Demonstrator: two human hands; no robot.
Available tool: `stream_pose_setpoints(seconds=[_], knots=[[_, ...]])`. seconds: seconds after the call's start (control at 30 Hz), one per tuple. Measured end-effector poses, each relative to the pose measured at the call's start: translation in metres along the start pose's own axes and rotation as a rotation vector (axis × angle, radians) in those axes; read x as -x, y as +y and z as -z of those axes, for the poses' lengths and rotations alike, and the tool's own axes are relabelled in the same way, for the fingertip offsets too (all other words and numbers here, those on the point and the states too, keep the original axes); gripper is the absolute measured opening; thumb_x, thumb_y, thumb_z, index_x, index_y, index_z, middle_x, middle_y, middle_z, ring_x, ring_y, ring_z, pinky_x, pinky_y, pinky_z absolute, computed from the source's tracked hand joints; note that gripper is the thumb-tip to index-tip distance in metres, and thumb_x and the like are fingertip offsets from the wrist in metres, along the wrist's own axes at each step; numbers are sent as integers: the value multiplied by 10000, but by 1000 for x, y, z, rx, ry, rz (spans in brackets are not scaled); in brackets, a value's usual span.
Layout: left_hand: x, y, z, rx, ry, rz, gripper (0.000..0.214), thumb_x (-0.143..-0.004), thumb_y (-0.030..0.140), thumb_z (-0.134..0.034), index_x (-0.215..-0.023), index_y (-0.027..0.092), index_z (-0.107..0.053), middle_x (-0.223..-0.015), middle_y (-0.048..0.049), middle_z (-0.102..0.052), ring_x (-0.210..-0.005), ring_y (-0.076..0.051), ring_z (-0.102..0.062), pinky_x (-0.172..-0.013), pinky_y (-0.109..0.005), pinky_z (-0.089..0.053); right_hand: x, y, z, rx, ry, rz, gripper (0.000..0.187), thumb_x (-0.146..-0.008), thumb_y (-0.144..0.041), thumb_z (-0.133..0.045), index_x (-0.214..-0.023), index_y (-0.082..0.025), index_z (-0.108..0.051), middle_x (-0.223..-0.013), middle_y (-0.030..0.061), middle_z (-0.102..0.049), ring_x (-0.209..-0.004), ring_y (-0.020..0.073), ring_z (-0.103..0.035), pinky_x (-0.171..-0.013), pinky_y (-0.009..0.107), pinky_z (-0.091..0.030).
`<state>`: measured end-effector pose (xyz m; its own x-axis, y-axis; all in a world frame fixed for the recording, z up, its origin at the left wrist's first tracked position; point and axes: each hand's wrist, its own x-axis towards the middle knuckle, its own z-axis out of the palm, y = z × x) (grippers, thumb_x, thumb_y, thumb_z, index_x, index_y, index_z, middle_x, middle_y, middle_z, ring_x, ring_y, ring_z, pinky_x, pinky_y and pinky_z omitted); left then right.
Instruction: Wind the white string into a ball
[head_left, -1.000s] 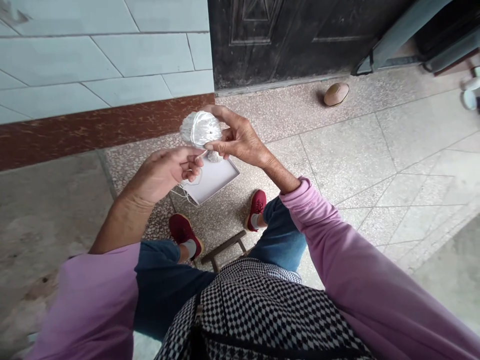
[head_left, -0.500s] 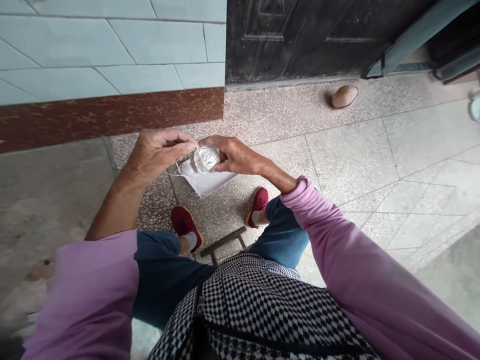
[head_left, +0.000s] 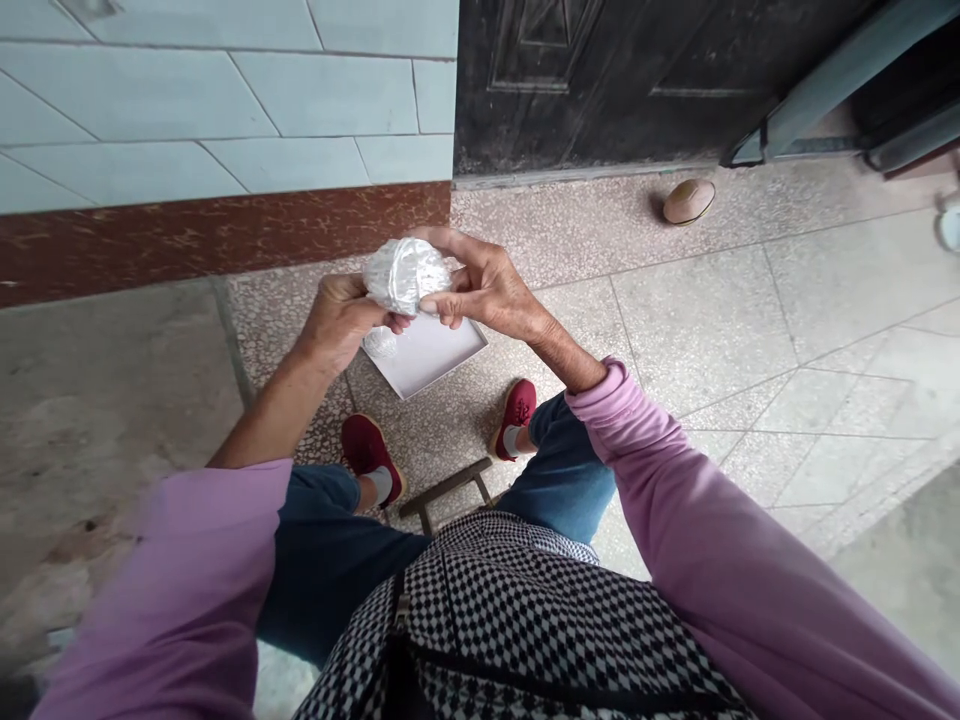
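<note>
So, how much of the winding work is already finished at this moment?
Done: a full, round white ball of thread is already wound. In hand: the right hand holds the ball, and the left hand meets it from below. Left: a smaller white clump lies on the white tray on the floor.

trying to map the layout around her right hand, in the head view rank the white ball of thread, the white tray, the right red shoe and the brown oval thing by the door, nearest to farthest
From the right hand:
1. White ball of thread: held in its fingertips, on its left.
2. White tray: on the floor just below the hands.
3. Right red shoe: further down, under the wrist.
4. Brown oval thing: far up and right, by the dark door.
</note>
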<state>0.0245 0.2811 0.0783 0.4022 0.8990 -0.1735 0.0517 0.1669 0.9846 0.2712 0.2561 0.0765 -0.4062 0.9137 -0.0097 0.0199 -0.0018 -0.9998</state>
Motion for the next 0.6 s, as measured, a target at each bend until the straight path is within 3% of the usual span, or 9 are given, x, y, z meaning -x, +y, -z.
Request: stream_pose_setpoints(seconds=[0.1, 0.2, 0.3, 0.37, 0.47, 0.6], knots=[[11, 5, -10, -106, 2, -5, 337, -883, 504, -970, -775, 218, -826, -754, -64, -802, -629, -171, -633, -616, -324, -491, 0, -6, 9, 187, 118, 34, 967, -1211, -524, -1088, -1939, -137, -583, -1508, 152, -822, -911, 212, -790, -793, 303, -714], [21, 12, -11, -242, -61, -76, 288, -959, 512, -909, -860, 243, -882, -761, -35, -792, -587, -161, -574, -584, -313, -413, -1, -12, 18, 523, 217, 42, 786, -1222, -202, -1001, -1925, -147, -655, -1826, 222, -698, -1128, 276, -795, -1035, 368, -747], [24, 18, -4, -370, -87, -138, 222, -983, 447, -863, -895, 246, -897, -770, -28, -786, -651, -184, -584, -636, -323, -405, -2, -14, 21, 781, 170, 27, 792, -1152, 73, -878, -1904, -68, -675, -1850, 269, -669, -1420, 360, -780, -1320, 453, -659], [21, 20, 4, -430, -76, -186, 214, -984, 412, -835, -885, 228, -879, -797, -34, -791, -720, -193, -594, -688, -332, -414, -2, -12, 16, 856, 66, 11, 774, -1101, 157, -836, -1839, -39, -715, -1803, 278, -693, -1551, 403, -743, -1390, 486, -598], [16, 24, 17, -463, -63, -204, 183, -962, 366, -852, -884, 201, -847, -797, -20, -753, -757, -180, -553, -717, -332, -399, 1, -5, 4, 811, -108, 13, 688, -1037, 183, -830, -1673, -77, -803, -1697, 232, -760, -1503, 387, -766, -1343, 468, -608], [12, 27, 29, -331, -78, -148, 205, -881, 381, -916, -870, 204, -812, -761, 2, -686, -721, -165, -501, -661, -323, -343, 4, 10, -7, 353, -251, -71, 576, -1064, -73, -995, -1606, -139, -813, -1377, 109, -856, -1016, 235, -805, -948, 319, -699]])
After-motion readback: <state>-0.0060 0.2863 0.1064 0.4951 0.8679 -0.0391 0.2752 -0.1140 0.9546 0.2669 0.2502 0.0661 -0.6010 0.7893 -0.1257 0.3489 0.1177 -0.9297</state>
